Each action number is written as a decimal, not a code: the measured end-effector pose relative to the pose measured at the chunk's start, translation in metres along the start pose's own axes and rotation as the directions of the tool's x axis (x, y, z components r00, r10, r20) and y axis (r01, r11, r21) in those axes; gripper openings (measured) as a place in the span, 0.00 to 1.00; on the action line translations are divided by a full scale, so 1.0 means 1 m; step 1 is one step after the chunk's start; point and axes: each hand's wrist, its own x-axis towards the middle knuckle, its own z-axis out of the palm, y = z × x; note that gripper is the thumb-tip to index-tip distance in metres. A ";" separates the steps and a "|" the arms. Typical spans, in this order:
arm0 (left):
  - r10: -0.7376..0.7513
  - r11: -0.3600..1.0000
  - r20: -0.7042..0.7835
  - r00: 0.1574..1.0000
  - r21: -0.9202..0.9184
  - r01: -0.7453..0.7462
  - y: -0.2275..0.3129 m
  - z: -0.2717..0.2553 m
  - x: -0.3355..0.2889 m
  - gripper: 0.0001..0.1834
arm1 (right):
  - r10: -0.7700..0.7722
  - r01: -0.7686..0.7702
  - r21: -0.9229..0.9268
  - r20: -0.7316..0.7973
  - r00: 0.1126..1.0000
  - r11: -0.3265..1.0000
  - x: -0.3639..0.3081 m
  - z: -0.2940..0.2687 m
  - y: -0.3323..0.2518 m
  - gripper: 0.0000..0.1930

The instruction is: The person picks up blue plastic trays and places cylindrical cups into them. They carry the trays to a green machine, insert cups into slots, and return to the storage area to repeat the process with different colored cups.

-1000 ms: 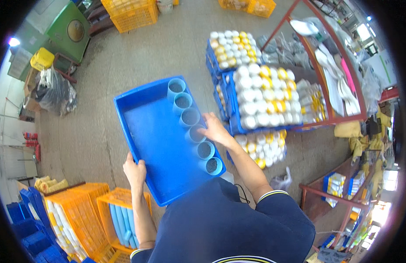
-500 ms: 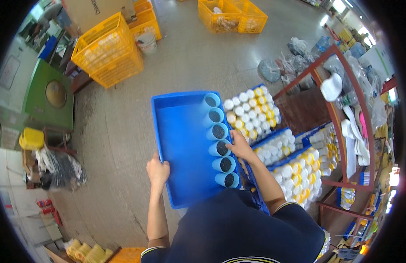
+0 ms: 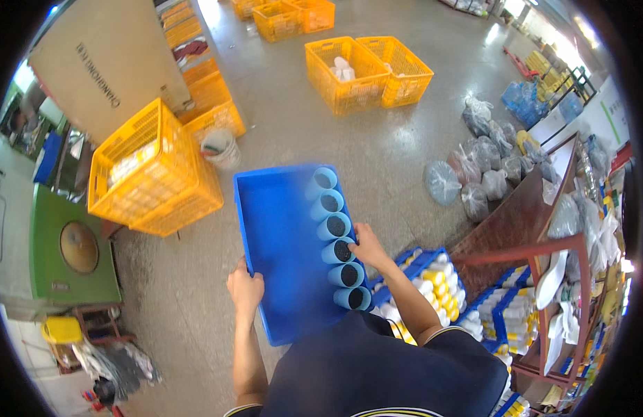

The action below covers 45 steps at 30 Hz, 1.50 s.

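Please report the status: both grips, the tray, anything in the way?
Left grip on left rim of blue tray; right grip on right rim. Six light-blue cups, dark contents, along right side. Stacked yellow crates on floor, ahead-left.

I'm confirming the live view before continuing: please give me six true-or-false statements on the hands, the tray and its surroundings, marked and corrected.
1. The left hand holds the blue tray by its left rim. True.
2. Six light blue cups are in the tray. True.
3. The cups line the tray's left side. False: they line its right side.
4. The right hand is well away from the tray. False: it is at the tray's right rim, beside the cups.
5. Dark material shows inside the cups. True.
6. The white bucket is left of the stacked yellow crates in view. False: it is to their right.
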 end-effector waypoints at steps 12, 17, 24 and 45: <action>0.183 0.983 0.112 0.977 -0.002 -0.183 0.125 0.042 0.500 0.27 | 0.169 -0.170 -0.035 -0.027 0.985 0.985 0.453 -0.051 -0.046 0.22; 0.289 0.952 0.194 0.937 0.047 -0.303 0.195 0.095 0.709 0.26 | 0.309 -0.310 0.010 -0.120 0.944 0.951 0.620 -0.081 -0.052 0.23; 0.244 0.970 0.136 0.960 -0.023 -0.243 0.303 0.124 0.974 0.21 | 0.163 -0.155 0.062 -0.159 0.974 0.986 0.924 -0.146 -0.072 0.18; 0.075 0.997 -0.007 0.997 -0.026 -0.075 0.459 0.121 1.756 0.26 | 0.062 -0.060 -0.111 0.020 0.998 0.992 1.783 -0.160 -0.195 0.21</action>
